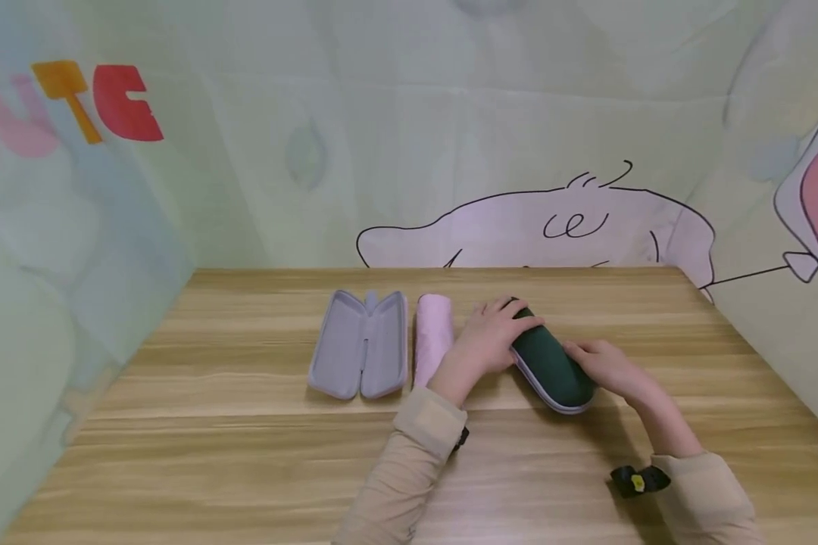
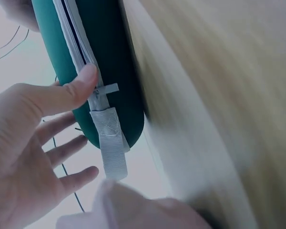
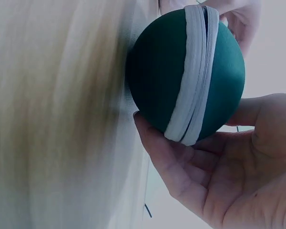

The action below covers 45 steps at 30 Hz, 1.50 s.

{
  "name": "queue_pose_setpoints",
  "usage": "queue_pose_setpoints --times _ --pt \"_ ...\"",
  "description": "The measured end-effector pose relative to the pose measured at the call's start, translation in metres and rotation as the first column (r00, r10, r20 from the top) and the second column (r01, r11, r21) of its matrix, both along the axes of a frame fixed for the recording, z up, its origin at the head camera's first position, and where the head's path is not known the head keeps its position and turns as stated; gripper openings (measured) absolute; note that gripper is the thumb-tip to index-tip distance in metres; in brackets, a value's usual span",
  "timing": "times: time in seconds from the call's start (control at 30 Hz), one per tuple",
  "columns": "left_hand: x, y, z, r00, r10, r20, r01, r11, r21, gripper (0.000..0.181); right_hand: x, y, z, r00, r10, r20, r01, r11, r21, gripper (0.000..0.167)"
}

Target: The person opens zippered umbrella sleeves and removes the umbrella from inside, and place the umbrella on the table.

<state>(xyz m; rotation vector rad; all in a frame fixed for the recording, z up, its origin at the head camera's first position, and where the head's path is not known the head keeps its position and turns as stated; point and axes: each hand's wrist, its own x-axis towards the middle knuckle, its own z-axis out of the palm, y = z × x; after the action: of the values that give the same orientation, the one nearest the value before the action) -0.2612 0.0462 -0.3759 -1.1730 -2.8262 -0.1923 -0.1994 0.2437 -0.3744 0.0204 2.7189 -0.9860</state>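
A dark green zippered glasses case [image 1: 551,359] lies slantwise on the right half of the table, its two halves together. My left hand [image 1: 485,338] holds its far end, fingers laid over the top. In the left wrist view the thumb presses the pale zipper band [image 2: 75,36] beside the small zipper pull [image 2: 108,88]. A ribbed grey strap [image 2: 112,145] hangs from that end. At the near, rounded end my right hand [image 1: 607,369] grips the case, its fingers under and around it in the right wrist view. A dark line runs between the zipper's two bands.
Left of my hands lies a pink, roll-like thing [image 1: 433,333], partly behind my left wrist. Farther left an open grey case [image 1: 343,348] shows its two hollow halves. A printed cloth [image 1: 259,151] hangs behind the wooden table [image 1: 211,431].
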Motion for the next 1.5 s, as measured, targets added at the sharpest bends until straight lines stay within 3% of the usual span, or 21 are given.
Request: queue_pose_setpoints --times 0.27,0.37,0.93,1.23,1.5 --pt "0.004 0.008 0.004 0.990 0.096 -0.103 -0.098 0.995 -0.022 0.062 0.002 -0.002 0.006 0.999 -0.039 0.036 0.040 0.999 -0.022 0.053" --pt "0.005 0.012 0.004 0.987 0.112 -0.111 -0.116 0.993 -0.030 0.062 0.003 -0.002 0.007 0.998 -0.046 0.042 0.048 0.998 -0.040 0.051" --pt "0.011 0.032 0.005 0.988 0.144 -0.062 -0.149 0.986 -0.070 0.064 0.003 0.012 0.009 0.998 -0.041 0.049 0.045 0.995 -0.085 0.038" --pt "0.012 0.039 0.003 0.990 0.125 -0.058 -0.128 0.990 -0.050 0.065 0.005 0.019 0.009 0.998 -0.041 0.038 0.044 0.996 -0.075 0.035" --pt "0.012 0.049 0.006 0.987 0.157 0.020 -0.157 0.988 -0.006 0.063 0.004 0.023 0.009 0.999 -0.036 0.036 0.039 0.996 -0.082 0.034"
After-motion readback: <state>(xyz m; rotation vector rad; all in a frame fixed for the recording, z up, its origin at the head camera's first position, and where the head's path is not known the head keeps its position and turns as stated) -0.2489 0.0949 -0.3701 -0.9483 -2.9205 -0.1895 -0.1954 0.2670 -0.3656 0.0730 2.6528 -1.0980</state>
